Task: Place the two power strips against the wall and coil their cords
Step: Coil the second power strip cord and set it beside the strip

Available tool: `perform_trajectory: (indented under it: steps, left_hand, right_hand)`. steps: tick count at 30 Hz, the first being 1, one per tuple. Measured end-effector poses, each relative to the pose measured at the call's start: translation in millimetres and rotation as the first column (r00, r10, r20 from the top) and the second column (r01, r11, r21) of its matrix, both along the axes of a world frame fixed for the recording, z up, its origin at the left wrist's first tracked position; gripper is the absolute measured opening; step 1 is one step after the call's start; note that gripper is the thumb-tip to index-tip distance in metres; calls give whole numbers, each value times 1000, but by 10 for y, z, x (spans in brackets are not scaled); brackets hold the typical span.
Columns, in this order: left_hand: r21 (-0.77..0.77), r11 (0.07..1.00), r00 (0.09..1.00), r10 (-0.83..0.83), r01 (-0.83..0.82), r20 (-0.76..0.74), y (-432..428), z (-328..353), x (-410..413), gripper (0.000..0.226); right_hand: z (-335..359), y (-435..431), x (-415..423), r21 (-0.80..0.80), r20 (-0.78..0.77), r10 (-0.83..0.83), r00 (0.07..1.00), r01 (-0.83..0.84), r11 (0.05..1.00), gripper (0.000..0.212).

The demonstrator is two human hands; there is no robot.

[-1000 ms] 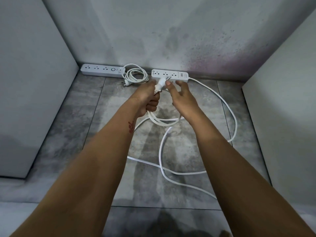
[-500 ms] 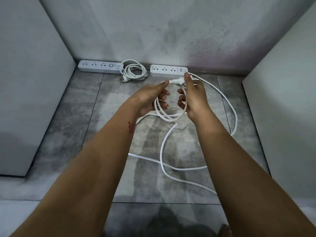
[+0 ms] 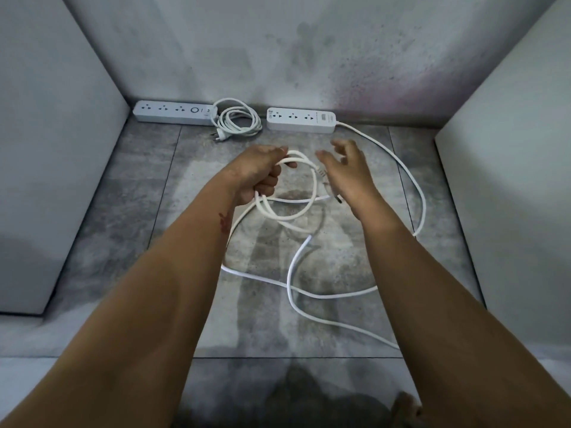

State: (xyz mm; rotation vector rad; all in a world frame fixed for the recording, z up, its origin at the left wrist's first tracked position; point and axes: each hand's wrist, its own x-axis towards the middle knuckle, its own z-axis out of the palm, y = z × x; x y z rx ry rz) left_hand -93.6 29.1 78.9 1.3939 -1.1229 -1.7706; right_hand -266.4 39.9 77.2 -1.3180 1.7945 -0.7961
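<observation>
The grey tiled floor (image 3: 123,211) carries two white strips along the foot of the back wall. These are the left power strip (image 3: 173,112) and the right power strip (image 3: 301,120), with a coiled cord (image 3: 239,120) lying between them. The loose cord (image 3: 288,274) runs from the right strip and sprawls in wide loops across the tiles.
</observation>
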Motion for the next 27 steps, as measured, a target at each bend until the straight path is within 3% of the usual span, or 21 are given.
perform_trajectory:
  steps: [2, 4, 6, 14, 17, 19, 22, 24, 27]
  left_hand:
    - [-7, 1000, 1000, -23, 23, 4, 0, 43, -5, 34]
    - [-22, 999, 999, -30, 31, 15, -10, 94, 1, 32]
    - [-32, 999, 999, -42, 42, 16, -25, 137, 9, 32]
    - [67, 998, 987, 31, -20, -160, 47, 110, -77, 30]
    - [240, 956, 905, 245, -167, -348, 37, 59, -93, 29]
    - [334, 902, 814, 401, -272, -421, 7, 51, -144, 32]
    - [261, 916, 853, 385, -306, -352, -21, 46, -166, 37]
    - [215, 939, 898, 325, -269, -297, -21, 61, -140, 40]
    - [181, 963, 947, 235, -197, -220, -14, 104, -87, 46]
  right_hand:
    - [67, 39, 16, 8, 45, 196, 979, -197, 980, 38]
    - [128, 80, 19, 38, -27, 348, 937, -347, 937, 28]
    - [151, 92, 20, 14, -83, 392, 916, -392, 920, 23]
    - [120, -48, 20, -69, -50, 13, 999, -16, 997, 25]
    - [117, -50, 14, -19, 9, 1, 1000, -1, 1000, 23]
    - [119, -36, 56, 75, 192, 16, 981, -31, 997, 21]
    - [152, -32, 74, 165, 391, -7, 920, -63, 984, 13]
    - [183, -42, 41, 157, 400, 25, 916, -96, 983, 10]
    - [246, -48, 1, 117, 321, 83, 943, -126, 985, 28]
